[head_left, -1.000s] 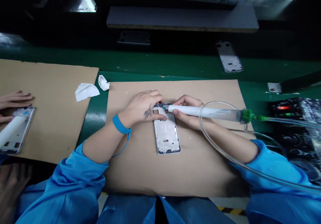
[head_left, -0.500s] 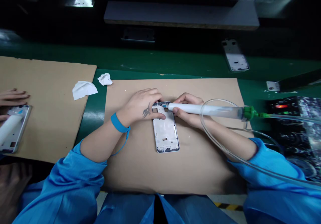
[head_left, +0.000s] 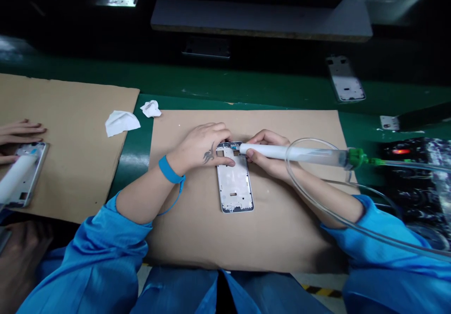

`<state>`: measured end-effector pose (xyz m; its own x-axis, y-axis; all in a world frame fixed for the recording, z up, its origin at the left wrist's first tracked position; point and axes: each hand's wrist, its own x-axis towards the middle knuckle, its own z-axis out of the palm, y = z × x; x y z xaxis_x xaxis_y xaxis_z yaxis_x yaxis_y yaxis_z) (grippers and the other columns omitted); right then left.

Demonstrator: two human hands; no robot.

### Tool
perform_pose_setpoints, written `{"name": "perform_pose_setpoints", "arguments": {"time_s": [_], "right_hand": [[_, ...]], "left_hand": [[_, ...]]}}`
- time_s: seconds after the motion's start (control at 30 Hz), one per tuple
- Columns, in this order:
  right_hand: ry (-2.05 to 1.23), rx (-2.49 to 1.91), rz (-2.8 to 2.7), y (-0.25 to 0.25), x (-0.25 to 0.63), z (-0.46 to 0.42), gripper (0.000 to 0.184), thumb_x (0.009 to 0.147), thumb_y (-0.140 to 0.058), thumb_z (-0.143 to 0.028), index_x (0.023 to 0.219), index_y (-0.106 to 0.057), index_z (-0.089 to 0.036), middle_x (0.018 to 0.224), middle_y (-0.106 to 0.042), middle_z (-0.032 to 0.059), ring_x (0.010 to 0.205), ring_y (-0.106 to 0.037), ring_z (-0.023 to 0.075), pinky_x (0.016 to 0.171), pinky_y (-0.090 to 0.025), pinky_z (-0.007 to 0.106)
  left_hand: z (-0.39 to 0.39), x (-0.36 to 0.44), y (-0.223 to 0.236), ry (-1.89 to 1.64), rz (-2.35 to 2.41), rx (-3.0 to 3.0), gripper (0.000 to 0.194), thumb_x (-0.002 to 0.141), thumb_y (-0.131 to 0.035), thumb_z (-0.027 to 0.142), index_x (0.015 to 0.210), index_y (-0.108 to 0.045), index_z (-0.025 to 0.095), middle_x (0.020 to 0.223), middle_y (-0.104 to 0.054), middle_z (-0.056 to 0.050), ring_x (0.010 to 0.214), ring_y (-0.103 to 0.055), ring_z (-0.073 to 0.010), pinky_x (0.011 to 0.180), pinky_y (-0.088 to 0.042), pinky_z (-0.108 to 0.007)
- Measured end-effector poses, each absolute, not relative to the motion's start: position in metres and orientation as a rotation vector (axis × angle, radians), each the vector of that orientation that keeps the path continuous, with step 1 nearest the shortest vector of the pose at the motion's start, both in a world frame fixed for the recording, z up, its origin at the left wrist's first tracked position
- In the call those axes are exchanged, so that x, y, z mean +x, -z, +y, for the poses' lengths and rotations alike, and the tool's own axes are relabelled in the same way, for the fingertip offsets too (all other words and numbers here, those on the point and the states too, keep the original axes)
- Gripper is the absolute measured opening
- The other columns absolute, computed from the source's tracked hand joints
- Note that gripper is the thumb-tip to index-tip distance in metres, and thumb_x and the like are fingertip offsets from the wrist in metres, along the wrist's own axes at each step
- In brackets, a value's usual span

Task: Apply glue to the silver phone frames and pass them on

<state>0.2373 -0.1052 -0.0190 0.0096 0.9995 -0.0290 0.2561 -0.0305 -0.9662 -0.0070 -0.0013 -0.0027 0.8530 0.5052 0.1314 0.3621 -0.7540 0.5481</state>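
Pinning the frame (head_left: 234, 182) flat on the cardboard (head_left: 197, 239), the left hand (head_left: 195, 149) grasps its far end, presumably against slipping; the right hand (head_left: 272, 166) pinches the syringe (head_left: 312, 156) near its tip, likely for control.

Soft, fairly even light is cast over the right cardboard (head_left: 282, 229), its near right corner darkened by shadow. The bench (head_left: 197, 80) is dimmed toward its far edge, glare being caught left of centre. Shapes are stretched and blurred toward the picture's sides.
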Motion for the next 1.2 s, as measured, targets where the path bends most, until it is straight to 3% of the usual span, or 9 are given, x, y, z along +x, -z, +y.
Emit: {"name": "perform_pose_setpoints", "arguments": {"time_s": [0.67,0.97,1.2], "right_hand": [[-1.059,-1.437,-1.357,0.0184,0.2351,-0.1048,0.053,0.083,-0.089,-0.075,0.095,-0.07,-0.027,0.083,-0.079,0.0062,0.067,-0.072,0.0223,0.06,-0.061,0.037],[-1.041,-1.479,-1.362,0.0194,0.2357,-0.1049,0.051,0.084,-0.088,-0.076,0.095,-0.073,-0.028,0.091,-0.082,0.0075,0.07,-0.074,0.0239,0.061,-0.063,0.04],[-1.049,-1.484,-1.388,0.0142,0.2332,-0.1046,0.049,0.084,-0.09,-0.072,0.096,-0.075,-0.027,0.09,-0.083,0.0072,0.07,-0.074,0.023,0.06,-0.06,0.038]], "left_hand": [[-0.0008,-0.0057,0.0071,-0.366,0.656,2.552,0.074,0.084,-0.078,0.09,0.107,-0.074,0.02,0.098,-0.069,-0.005,0.086,-0.064,-0.0224,0.075,-0.044,-0.035],[-0.0005,-0.004,0.0059,-0.366,0.648,2.534,0.077,0.087,-0.07,0.095,0.107,-0.074,0.02,0.098,-0.07,-0.006,0.086,-0.065,-0.0236,0.077,-0.045,-0.036],[-0.0003,-0.0034,0.0056,-0.352,0.66,2.538,0.072,0.084,-0.081,0.087,0.108,-0.074,0.02,0.1,-0.07,-0.005,0.086,-0.065,-0.0229,0.077,-0.045,-0.036]]}}
